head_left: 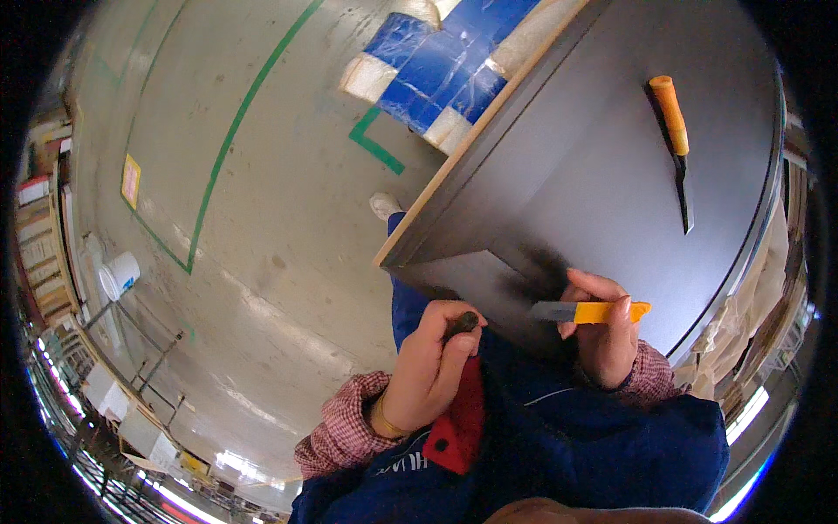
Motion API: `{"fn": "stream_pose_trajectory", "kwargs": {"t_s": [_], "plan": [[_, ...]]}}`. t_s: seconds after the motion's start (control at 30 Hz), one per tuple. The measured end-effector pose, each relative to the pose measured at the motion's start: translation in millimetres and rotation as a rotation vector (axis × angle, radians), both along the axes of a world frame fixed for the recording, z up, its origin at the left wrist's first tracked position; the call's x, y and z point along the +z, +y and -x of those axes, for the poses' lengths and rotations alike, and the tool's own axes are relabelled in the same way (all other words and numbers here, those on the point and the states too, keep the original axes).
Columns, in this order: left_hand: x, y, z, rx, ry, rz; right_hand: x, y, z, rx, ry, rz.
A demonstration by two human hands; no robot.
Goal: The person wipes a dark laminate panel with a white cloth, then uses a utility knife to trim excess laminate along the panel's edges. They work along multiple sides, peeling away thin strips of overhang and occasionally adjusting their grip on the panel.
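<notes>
Close in front of my body, my left hand [436,362] is closed around a short, dark, stick-like piece [463,324] whose kind I cannot make out. To its right, my right hand [605,336] grips a flat tool [602,313] with a yellow handle and a grey, blade-like end pointing left. Both hands are near the front corner of a dark grey panel [594,166]. Farther back on the panel lies a chisel-like tool [672,118] with an orange wooden handle and a narrow dark blade, touched by neither hand.
Beyond the panel's light-coloured left edge [471,140] stands a plastic-wrapped blue and white package [428,74]. Green lines [229,140] mark the grey floor. At far left are a white bucket [120,275] and racks; brown wrapping paper [742,306] lies past the right edge.
</notes>
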State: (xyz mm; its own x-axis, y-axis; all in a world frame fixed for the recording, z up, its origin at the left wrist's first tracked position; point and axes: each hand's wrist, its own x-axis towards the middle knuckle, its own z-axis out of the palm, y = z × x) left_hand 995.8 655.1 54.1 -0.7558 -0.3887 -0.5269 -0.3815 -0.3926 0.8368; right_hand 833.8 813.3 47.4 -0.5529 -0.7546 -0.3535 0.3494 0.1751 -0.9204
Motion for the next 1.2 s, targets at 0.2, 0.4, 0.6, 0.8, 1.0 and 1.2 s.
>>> {"fn": "stream_pose_trajectory", "kwargs": {"t_s": [0.2,0.4,0.6,0.8,1.0,1.2], "plan": [[-0.1,-2.2,4.4,0.016,0.113,0.186,13.9,-11.9,4.3,0.135,-0.003,0.042],[-1.4,-1.8,5.6,0.045,0.104,0.318,-0.9,-16.9,5.1,0.170,0.028,0.299],[-1.9,-0.6,7.3,0.035,0.130,0.404,-0.6,-13.4,5.6,0.195,-0.017,0.321],[-3.6,0.1,12.1,0.006,0.131,0.547,11.8,-8.0,-0.1,0.131,-0.340,0.225],[-1.0,2.2,12.1,-0.031,0.108,0.594,12.0,-5.3,-0.2,0.119,-0.430,0.153],[-2.6,4.8,12.7,-0.007,0.113,0.680,10.7,-5.7,1.0,0.111,-0.417,0.160]]}}
